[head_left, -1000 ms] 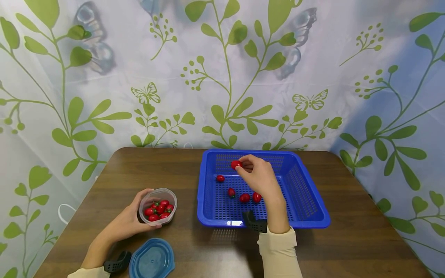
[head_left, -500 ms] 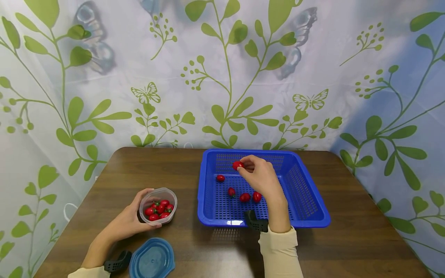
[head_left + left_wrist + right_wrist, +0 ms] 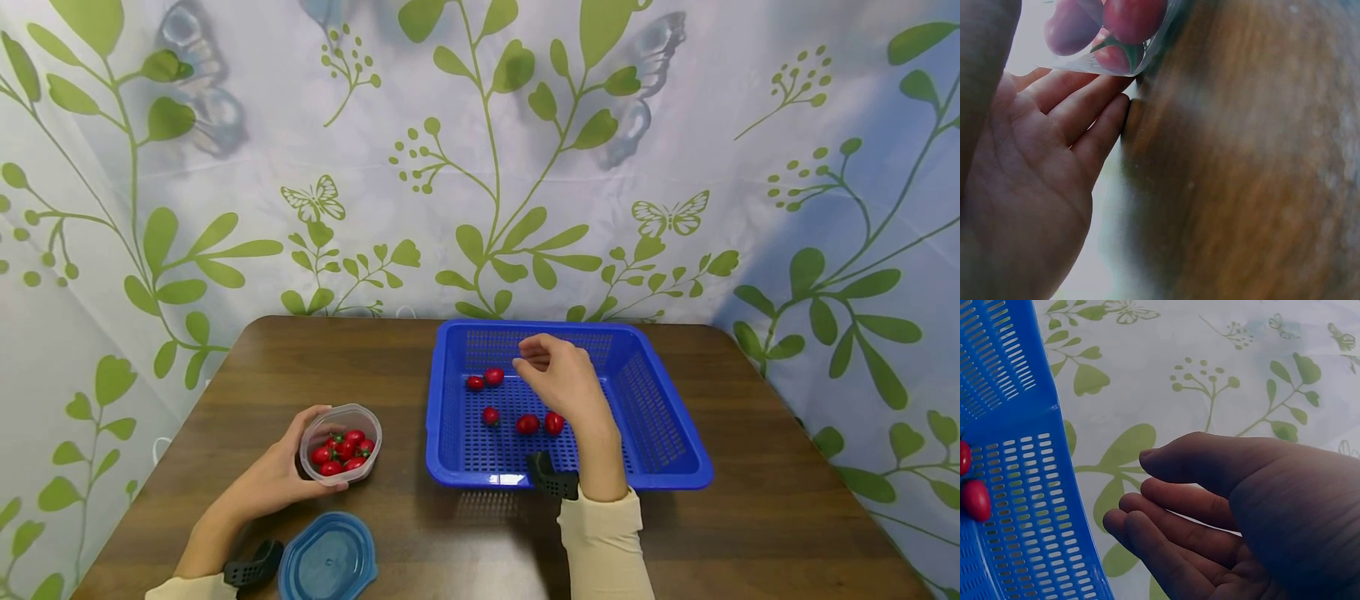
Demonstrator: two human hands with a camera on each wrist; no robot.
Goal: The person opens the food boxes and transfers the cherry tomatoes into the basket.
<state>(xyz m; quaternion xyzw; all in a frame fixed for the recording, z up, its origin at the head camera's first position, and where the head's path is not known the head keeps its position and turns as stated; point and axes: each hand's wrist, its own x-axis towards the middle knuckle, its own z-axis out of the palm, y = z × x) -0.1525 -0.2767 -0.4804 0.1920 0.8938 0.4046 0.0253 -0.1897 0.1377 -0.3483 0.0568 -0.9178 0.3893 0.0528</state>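
Observation:
My left hand (image 3: 277, 479) grips a small clear plastic container (image 3: 341, 417) by its side, thumb nearest me. Several red cherry tomatoes (image 3: 347, 450) with green stems lie inside; the left wrist view shows some tomatoes (image 3: 1135, 19) through its wall. Over the blue plastic basket (image 3: 480, 480) hovers my right hand (image 3: 558, 379), holding nothing, fingers loosely bent and thumb apart from them. Below and left of its fingertips, a cherry tomato (image 3: 494, 377) lies on the basket floor beside another tomato (image 3: 476, 382). More tomatoes (image 3: 527, 425) lie nearer the front.
A blue lid (image 3: 327, 562) lies on the brown wooden table (image 3: 420, 550), just in front of the container. Behind the table hangs a cloth (image 3: 420, 208) printed with leaves and butterflies. The basket's raised rim surrounds the space under my right hand.
My right hand has let go of the cherry tomato it pinched, which now lies in the basket. A tomato near the basket's middle has shifted slightly left. My left hand stays put.

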